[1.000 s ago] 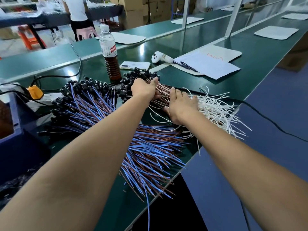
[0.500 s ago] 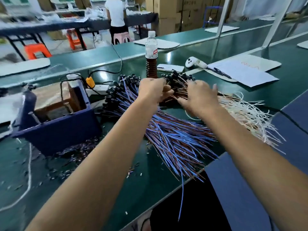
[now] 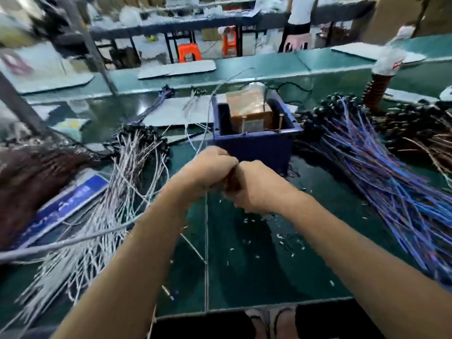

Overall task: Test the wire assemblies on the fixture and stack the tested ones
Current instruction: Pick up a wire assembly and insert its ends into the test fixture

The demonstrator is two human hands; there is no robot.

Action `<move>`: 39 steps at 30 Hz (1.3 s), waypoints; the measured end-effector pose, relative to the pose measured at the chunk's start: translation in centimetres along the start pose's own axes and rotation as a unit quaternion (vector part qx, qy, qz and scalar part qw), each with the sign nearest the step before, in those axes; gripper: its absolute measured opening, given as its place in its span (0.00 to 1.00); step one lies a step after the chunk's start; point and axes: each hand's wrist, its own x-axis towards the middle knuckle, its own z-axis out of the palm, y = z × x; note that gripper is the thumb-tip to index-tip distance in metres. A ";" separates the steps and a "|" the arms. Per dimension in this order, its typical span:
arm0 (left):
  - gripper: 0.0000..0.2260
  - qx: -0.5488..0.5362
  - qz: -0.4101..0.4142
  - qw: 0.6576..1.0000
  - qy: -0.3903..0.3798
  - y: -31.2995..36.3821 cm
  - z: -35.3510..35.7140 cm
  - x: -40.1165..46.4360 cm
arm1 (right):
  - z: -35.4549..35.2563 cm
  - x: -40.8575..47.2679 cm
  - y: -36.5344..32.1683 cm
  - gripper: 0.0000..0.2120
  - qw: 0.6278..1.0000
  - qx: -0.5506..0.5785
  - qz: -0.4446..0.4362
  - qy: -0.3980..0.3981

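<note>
**Two hands, one small bunch of wires, big piles either side**

Two hands meet just in front of the blue fixture [image 3: 254, 133], knuckles touching. The left hand [image 3: 208, 172] is curled in a narrow grip round a few thin pale wires [image 3: 206, 241]; these run up past the fixture's left wall and hang down towards the worktop [image 3: 256, 265] edge. The right hand [image 3: 259, 187] is also curled tight, seemingly on the same bunch, though blur hides exactly what its fingers pinch.

Nothing is plugged into the fixture as far as can be seen, so the test of this bunch looks not yet begun; the hands seem to be sorting or lining up the ends first.

On progress, only a rough judgement is possible. A fanned heap of white wires [image 3: 117, 204] lies left of the hands, and a large heap of blue wires [image 3: 391, 179] lies to the right, with brown wires [image 3: 425, 145] beyond it. A dark brown mass [image 3: 29, 182] sits at the far left. Which heaps are tested and which wait cannot be told from here. With piles this large on both sides, much work probably remains.

Small white scraps [image 3: 281, 238] litter the worktop below the hands. A bottle [image 3: 381, 77] stands behind the blue wires.
</note>
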 end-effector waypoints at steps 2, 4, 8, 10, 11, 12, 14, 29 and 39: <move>0.12 0.080 -0.026 0.996 0.012 -1.9 -2.9 -0.4 | 1.6 1.3 -2.8 0.12 0.999 0.035 -0.029 -0.014; 0.08 0.141 -0.037 0.988 0.044 -3.2 -5.2 -0.5 | 2.8 2.8 -5.0 0.11 0.997 0.045 -0.062 -0.012; 0.07 0.269 -0.069 0.955 0.101 -4.7 -8.3 0.6 | 4.5 6.7 -7.4 0.11 0.997 0.040 -0.038 -0.053; 0.05 0.330 -0.065 0.935 0.113 -5.0 -9.2 1.5 | 5.0 8.5 -7.9 0.12 0.998 0.019 -0.006 -0.065; 0.04 0.354 -0.059 0.924 0.128 -5.1 -9.6 2.1 | 5.2 9.3 -8.2 0.13 0.998 0.004 0.003 -0.060; 0.06 0.371 -0.051 0.915 0.147 -5.2 -9.9 2.7 | 5.3 9.8 -8.3 0.14 0.999 -0.010 0.007 -0.053; 0.10 0.387 -0.045 0.906 0.168 -5.7 -10.1 3.8 | 5.3 10.4 -8.3 0.15 0.999 -0.023 0.008 -0.043; 0.08 0.413 -0.070 0.902 0.101 -6.5 -9.3 7.7 | 6.3 10.0 -6.0 0.17 0.996 0.082 0.027 -0.025; 0.02 0.111 -0.002 0.979 0.173 -1.1 -8.8 4.3 | 5.8 6.9 -5.3 0.14 0.958 0.277 -0.034 0.061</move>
